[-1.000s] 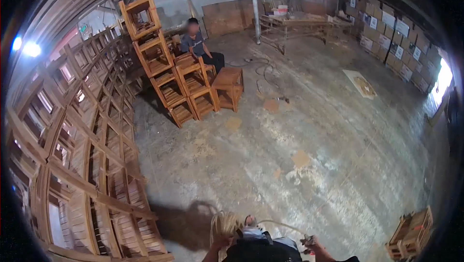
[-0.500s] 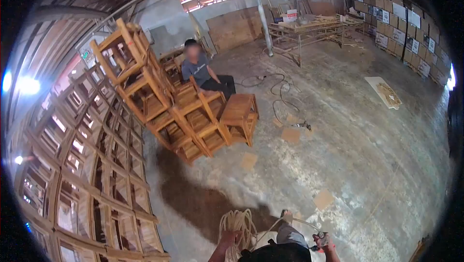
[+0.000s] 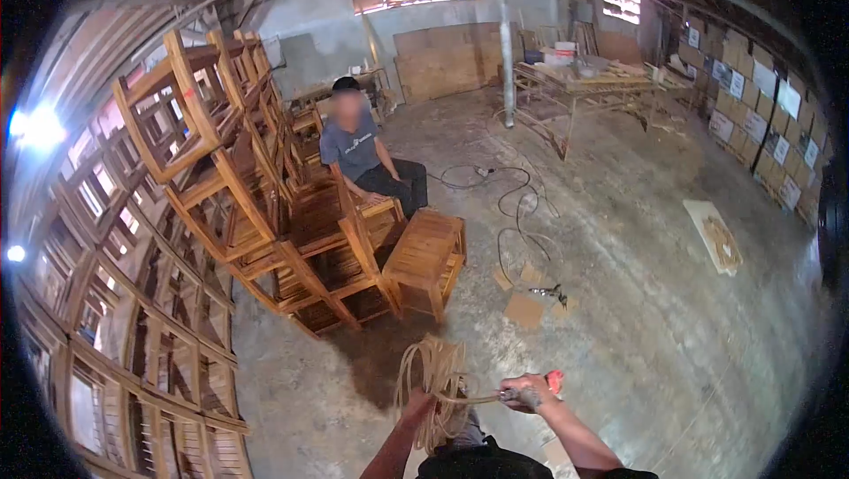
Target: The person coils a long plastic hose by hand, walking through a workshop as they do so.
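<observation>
A loose coil of beige hose (image 3: 432, 364) hangs from my left hand (image 3: 419, 406), whose fingers are wrapped round its loops. One length of the hose runs across to my right hand (image 3: 529, 388). That hand is closed on a hose-fed tool with a metal fitting; its red part (image 3: 554, 381) sticks out past the fingers, and its exact kind is mostly hidden. Both hands are held low in front of my body, above the concrete floor.
Stacked wooden chair frames (image 3: 265, 205) and a slatted stool (image 3: 426, 253) stand ahead, with a seated person (image 3: 352, 147) beside them. Wooden frames (image 3: 133, 302) fill the left. On the floor lie a dark hose (image 3: 504, 211), another tool (image 3: 553, 293) and cardboard pieces (image 3: 523, 311). Cartons (image 3: 765, 116) line the right.
My right hand has moved up and left with the tool, closer to the coil. The left hand and coil are higher in view. Chairs and person appear nearer.
</observation>
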{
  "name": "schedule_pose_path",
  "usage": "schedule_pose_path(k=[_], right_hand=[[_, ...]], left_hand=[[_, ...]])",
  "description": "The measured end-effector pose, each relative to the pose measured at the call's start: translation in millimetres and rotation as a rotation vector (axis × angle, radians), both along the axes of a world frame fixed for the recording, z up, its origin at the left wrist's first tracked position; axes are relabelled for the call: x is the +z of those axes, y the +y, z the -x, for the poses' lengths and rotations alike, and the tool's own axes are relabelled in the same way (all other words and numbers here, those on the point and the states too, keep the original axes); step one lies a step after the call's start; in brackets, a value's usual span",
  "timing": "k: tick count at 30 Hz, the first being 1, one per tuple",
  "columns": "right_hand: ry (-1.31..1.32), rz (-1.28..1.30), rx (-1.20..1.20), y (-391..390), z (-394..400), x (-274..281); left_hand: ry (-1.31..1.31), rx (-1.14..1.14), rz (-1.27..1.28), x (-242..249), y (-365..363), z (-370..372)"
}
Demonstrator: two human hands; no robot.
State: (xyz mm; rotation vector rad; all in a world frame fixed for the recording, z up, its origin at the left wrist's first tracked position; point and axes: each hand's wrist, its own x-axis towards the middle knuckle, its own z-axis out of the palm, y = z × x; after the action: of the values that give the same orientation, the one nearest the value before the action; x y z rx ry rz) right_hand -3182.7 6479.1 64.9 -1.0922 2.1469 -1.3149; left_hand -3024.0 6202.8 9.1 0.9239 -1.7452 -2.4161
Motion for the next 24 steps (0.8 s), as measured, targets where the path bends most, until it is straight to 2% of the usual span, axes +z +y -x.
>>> schedule_pose_path(k=[1, 3, 4, 6, 7, 8, 9, 10, 12, 16, 18, 20, 21, 23, 24], right_hand=[[-0.217, -0.007, -0.013, -21, 26, -21], [-0.178, -0.031, -0.054, -66, 64, 24], [-0.160, -0.043, -0.075, -89, 83, 48], [-0.274, -0.076, -0.202, -118, 118, 44], [-0.295, -0.216, -0.229, -132, 136, 70], [-0.250, -0.224, -0.240, -142, 159, 64], [-0.207, -0.223, -0.254, -151, 182, 50], [-0.170, -0.216, -0.274, -167, 196, 57], [-0.163, -0.207, -0.255, -190, 226, 74], [0.124, -0.397, -0.087, -206, 287, 50], [0.029, -0.281, -0.101, -209, 320, 33], [-0.160, -0.035, -0.170, -203, 349, 10], [-0.214, 0.060, -0.207, -196, 362, -6], [-0.264, 0.150, -0.250, -189, 389, -43], [-0.403, 0.169, -0.213, -199, 410, -52]], left_hand=[[-0.015, 0.001, 0.000, 16, -5, 30], [-0.056, -0.048, 0.095, 67, -23, 85], [-0.042, -0.075, 0.132, 71, -41, 112], [-0.033, -0.131, 0.192, 73, -68, 154], [-0.038, -0.121, 0.137, 85, -83, 178], [-0.049, -0.114, -0.007, 80, -97, 202], [-0.044, -0.113, -0.025, 92, -110, 224], [-0.044, -0.119, -0.038, 110, -121, 245], [0.114, -0.061, -0.191, 133, -132, 288], [0.406, -0.039, -0.607, 150, -155, 377], [0.474, 0.072, -0.524, 158, -162, 408], [0.519, 0.298, -0.605, 156, -162, 439], [0.401, 0.379, -0.645, 160, -165, 457], [0.493, 0.270, -0.587, 138, -175, 482], [0.547, 0.218, -0.552, 137, -183, 496]])
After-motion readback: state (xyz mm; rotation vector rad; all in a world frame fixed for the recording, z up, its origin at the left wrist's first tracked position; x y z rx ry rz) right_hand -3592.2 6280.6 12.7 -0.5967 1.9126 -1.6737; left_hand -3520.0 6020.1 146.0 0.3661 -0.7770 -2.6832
